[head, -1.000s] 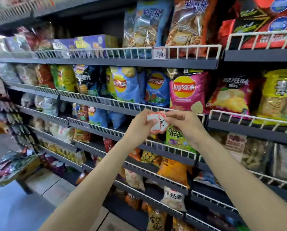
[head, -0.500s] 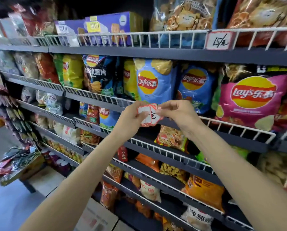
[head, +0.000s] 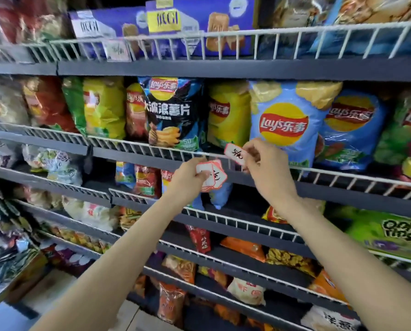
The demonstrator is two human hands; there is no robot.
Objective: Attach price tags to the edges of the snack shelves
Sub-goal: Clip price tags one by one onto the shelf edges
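My left hand [head: 190, 179] grips a small stack of red-bordered white price tags [head: 215, 176] just below the white wire rail [head: 133, 143] of the chip shelf. My right hand [head: 267, 168] pinches a single price tag [head: 234, 154] with handwriting on it and holds it against that rail, in front of a light-blue Lay's bag [head: 285, 123]. A price tag [head: 117, 50] hangs on the wire rail of the shelf above, at the left.
Dark grey shelves with white wire fronts run across the view, packed with chip bags. Purple boxes [head: 199, 22] stand on the top shelf. Lower shelves hold orange and red snack packs [head: 242, 250]. A low display with packets [head: 6, 263] sits at the bottom left on the floor.
My right hand has pulled one tag off the stack and lifted it to the shelf rail. The view has moved closer and to the left along the shelves.
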